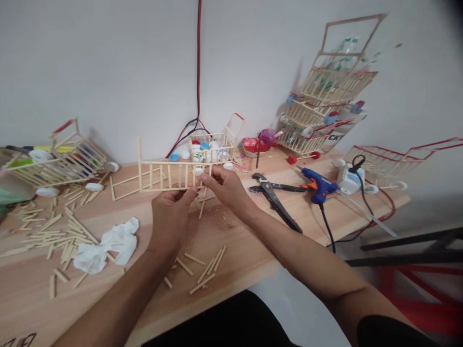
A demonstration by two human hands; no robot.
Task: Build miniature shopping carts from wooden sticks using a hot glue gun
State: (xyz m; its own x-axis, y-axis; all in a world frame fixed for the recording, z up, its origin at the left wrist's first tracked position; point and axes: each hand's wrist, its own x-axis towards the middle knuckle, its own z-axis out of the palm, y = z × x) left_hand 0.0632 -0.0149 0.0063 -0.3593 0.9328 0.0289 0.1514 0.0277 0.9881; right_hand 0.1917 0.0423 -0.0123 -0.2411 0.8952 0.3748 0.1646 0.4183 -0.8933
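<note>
Head view — left hand (170, 207) and right hand (227, 188) each had its grip pinched on the frame (186, 175), above the surface (238, 255). Joining sticks seemed the step in hand — the next move likely called for steady, light pressure.

A plain, pale grey wall (108, 58) rises behind the light-brown wood-grain table (249, 253) before me, dimming low on the right. Past the table's right end, 2 straight black bars (408, 260) run above a blurred red frame (427, 294).
</note>
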